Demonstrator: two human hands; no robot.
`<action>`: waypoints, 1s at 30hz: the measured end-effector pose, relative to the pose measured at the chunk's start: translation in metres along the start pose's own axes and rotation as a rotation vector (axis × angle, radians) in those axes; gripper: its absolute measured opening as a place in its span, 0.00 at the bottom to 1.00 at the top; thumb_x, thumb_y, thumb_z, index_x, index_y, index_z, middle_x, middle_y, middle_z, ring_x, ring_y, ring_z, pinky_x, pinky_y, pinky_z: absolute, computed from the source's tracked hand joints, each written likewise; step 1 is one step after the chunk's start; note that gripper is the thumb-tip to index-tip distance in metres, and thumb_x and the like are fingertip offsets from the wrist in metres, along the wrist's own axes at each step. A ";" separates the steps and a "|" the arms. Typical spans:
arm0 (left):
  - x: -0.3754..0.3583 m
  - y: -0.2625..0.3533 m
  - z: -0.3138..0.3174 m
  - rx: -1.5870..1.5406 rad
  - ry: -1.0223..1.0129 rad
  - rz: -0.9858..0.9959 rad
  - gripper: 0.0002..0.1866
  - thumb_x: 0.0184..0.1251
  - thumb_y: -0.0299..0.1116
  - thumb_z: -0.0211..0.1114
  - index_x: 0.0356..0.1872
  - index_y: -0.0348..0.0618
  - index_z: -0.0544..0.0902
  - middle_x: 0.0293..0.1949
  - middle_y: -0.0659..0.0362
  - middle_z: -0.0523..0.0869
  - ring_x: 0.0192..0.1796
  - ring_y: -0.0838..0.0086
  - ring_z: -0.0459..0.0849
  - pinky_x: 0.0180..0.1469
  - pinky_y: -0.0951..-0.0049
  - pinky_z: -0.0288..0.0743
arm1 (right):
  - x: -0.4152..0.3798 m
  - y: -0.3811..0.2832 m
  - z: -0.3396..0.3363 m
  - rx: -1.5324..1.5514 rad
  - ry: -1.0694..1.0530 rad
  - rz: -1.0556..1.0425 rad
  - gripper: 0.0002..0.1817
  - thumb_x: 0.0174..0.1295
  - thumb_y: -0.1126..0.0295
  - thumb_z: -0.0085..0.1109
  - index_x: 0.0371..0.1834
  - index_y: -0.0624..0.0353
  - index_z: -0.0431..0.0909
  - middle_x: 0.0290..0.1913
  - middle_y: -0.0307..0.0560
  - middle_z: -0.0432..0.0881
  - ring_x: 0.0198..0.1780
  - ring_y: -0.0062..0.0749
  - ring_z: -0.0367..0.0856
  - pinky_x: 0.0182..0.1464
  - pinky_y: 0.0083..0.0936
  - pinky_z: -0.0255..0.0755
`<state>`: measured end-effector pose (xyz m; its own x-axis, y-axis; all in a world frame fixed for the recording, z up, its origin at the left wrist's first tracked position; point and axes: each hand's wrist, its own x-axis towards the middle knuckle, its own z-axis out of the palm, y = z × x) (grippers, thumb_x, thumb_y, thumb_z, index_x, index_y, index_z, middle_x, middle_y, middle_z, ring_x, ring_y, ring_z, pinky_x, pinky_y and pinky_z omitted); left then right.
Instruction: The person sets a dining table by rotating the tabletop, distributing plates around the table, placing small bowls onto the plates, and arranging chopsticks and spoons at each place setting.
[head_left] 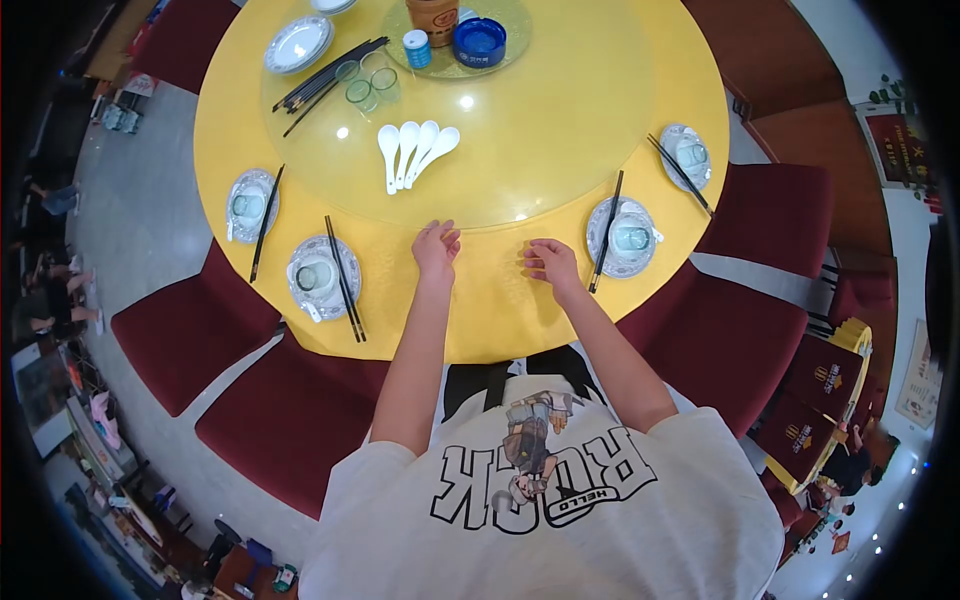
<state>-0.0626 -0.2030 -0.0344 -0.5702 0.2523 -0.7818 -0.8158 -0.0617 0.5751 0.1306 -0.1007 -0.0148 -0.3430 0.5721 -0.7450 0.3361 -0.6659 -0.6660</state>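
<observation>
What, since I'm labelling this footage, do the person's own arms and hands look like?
The left hand and right hand are ungloved; no watch or bracelet shows. The arms are bare below the short, pale sleeves of a T-shirt with black-outlined lettering and a cartoon figure.

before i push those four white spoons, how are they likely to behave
The white spoons look like glossy ceramic, so they're probably stiff and could chip if knocked. They lie on a shiny, smooth-looking turntable, so they'd likely slide easily. Bunched together, pushing one may nudge its neighbours.
</observation>
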 end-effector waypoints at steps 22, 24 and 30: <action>0.047 0.029 -0.039 0.014 -0.043 0.032 0.06 0.63 0.29 0.62 0.39 0.43 0.77 0.35 0.60 0.85 0.25 0.80 0.76 0.24 0.83 0.68 | 0.070 -0.040 0.012 0.454 0.197 0.061 0.05 0.60 0.68 0.54 0.37 0.55 0.73 0.30 0.39 0.77 0.30 0.27 0.78 0.24 0.22 0.65; 0.051 0.030 -0.042 -0.118 0.068 0.116 0.07 0.63 0.30 0.61 0.40 0.42 0.76 0.35 0.59 0.84 0.26 0.79 0.76 0.23 0.83 0.68 | 0.062 -0.044 0.013 0.477 0.284 0.007 0.05 0.63 0.67 0.52 0.35 0.55 0.74 0.30 0.38 0.79 0.26 0.21 0.76 0.22 0.18 0.64; 0.012 0.020 -0.019 0.016 -0.066 -0.071 0.09 0.63 0.32 0.59 0.43 0.44 0.74 0.38 0.59 0.81 0.30 0.75 0.80 0.24 0.81 0.70 | 0.095 0.001 0.009 0.437 0.208 0.039 0.04 0.62 0.69 0.57 0.32 0.53 0.72 0.26 0.36 0.77 0.25 0.20 0.76 0.18 0.18 0.59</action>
<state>-0.0877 -0.2190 -0.0372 -0.5029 0.3184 -0.8035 -0.8520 -0.0260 0.5230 0.0907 -0.0511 -0.0864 -0.1397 0.5967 -0.7902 -0.0704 -0.8020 -0.5932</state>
